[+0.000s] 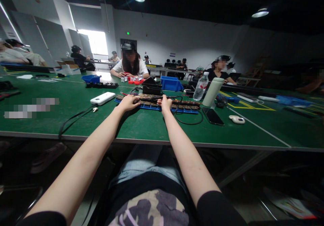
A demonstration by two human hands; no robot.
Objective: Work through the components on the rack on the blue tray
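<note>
My left hand (130, 102) rests at the left part of a long blue rack (181, 110) with thin copper-coloured rods (188, 104) lying along it. Its fingers bend towards the left end of a slim black rod-like piece (152, 98). My right hand (165, 103), thumb upward, has its fingers curled at the other end of that piece. A black cable (188, 123) leads off from there and loops on the table to the right. The fingertips are small, and part of the grip is hidden. Just behind the rack stands a black box-like stand (152, 86).
A white power bank (103, 98) and an earbud (95, 109) lie left. To the right are a water bottle (201, 86), pale green tumbler (212, 92), phone (213, 116) and earbud case (237, 119). Behind is a blue bin (171, 83); a person (130, 64) sits opposite handling red pieces.
</note>
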